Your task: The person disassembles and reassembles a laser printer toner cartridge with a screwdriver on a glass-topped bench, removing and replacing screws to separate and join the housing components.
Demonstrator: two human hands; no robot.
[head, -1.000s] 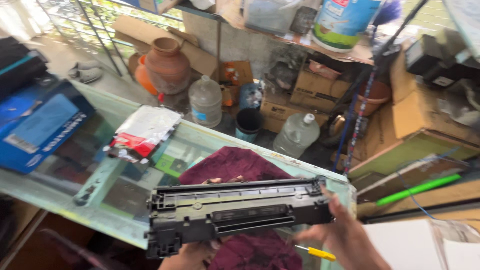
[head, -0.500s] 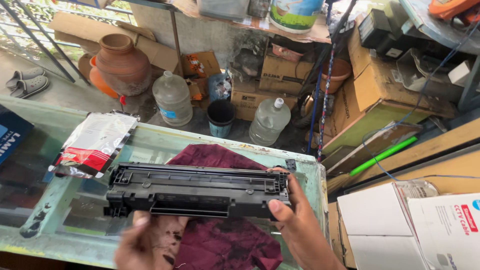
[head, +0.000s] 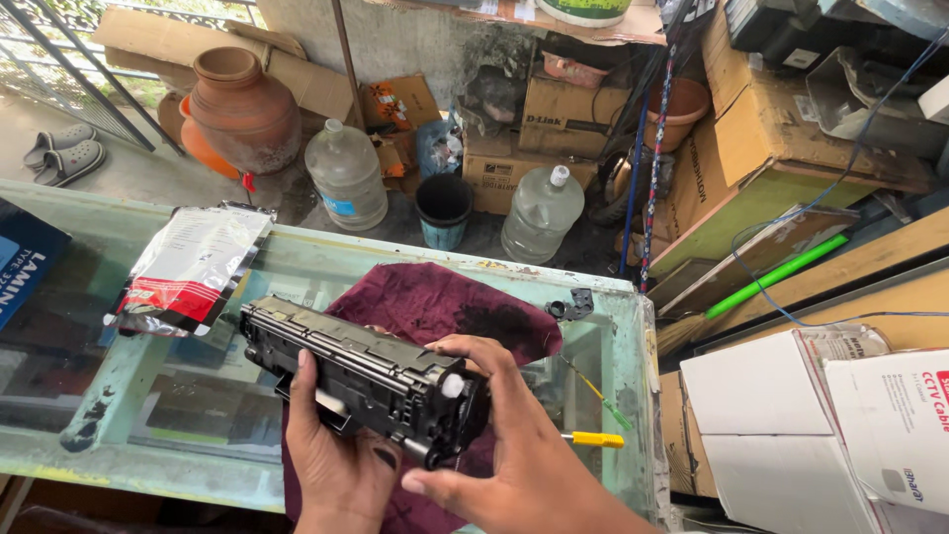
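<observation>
— Toner cartridge point(head: 361, 376): where is it, and who holds it?

— It is lifted a little above a dark red cloth point(head: 445, 307) that lies on the glass table point(head: 129, 396). The person holds it in both hands, one end pointing toward the camera. The left hand point(head: 331, 460) is under it, fingers curled up over the near side, thumb on the front edge. The right hand point(head: 494, 435) closes around the near end, fingers bent over the top and thumb below. Both hands are wrapped firmly, not open.

— What may go wrong from this position?

— It seems that toner powder could spill. The cloth already has a black stain point(head: 494, 321), and the fingers look dirty. If the cartridge is tilted more, powder may fall on the cloth or the glass. Also the far end hangs free over the table, so a slip of the left hand could drop it on the glass.

— How does the cartridge look?

— Long, black plastic, with ridges along the top and a small white round part point(head: 453, 386) at the near end. It looks used and a bit dusty.

— Other things near it?

— A yellow-handled screwdriver point(head: 593, 438) lies just right of the hands, and a silver bag point(head: 193, 267) lies to the left on the table.
</observation>
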